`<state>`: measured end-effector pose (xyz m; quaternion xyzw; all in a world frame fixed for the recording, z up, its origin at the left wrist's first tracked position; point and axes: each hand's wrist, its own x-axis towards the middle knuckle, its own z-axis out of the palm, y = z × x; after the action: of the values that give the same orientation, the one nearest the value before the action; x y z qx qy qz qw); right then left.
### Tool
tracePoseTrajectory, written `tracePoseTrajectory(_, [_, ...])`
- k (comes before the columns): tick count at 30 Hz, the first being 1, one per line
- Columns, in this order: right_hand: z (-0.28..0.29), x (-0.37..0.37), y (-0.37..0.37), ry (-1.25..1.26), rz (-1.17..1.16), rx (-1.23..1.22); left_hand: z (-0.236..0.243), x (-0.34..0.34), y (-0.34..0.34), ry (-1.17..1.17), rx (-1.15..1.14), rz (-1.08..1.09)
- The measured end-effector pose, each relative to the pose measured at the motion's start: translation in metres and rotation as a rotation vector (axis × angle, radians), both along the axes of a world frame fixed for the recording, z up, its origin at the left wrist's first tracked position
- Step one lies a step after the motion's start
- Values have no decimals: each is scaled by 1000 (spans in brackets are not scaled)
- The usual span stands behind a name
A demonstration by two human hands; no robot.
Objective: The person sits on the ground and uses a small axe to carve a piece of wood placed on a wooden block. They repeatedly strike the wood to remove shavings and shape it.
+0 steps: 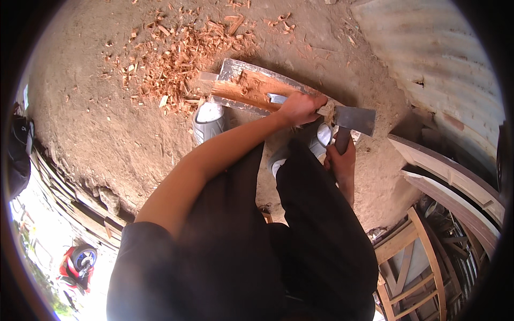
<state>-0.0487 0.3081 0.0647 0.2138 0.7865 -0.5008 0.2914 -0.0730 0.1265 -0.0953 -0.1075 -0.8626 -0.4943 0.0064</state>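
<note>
Clamping the fingers of the left hand around a chisel-like tool with a flat silver metal blade, over a long, troughed, reddish-brown wooden piece with a worn grey-white rim, upper centre of the frame. Gripping in the right hand, fingers closed around the handle, a dark-handled tool with a broad rectangular grey metal head, right of centre. Looks partly done: already hollowed along much of the length, rough wood and chips apparently left inside. Shows curled orange-brown wood shavings at upper left.
</note>
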Motion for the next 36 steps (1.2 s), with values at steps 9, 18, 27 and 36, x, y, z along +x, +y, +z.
tracePoseTrajectory(9, [0, 4, -2, -57, 20, 22, 9, -1, -2, -40, -32, -30])
tracePoseTrajectory(18, [-3, 1, 0, 45, -74, 15, 0, 0, 0, -21, -62, -20])
tracePoseTrajectory(27, [-12, -2, 9, 105, -143, -83, 6, -1, -1, -118, -111, -7])
tracePoseTrajectory(36, [-3, -15, 18, 9, -191, -145, -5, -1, 2, -47, -101, 7])
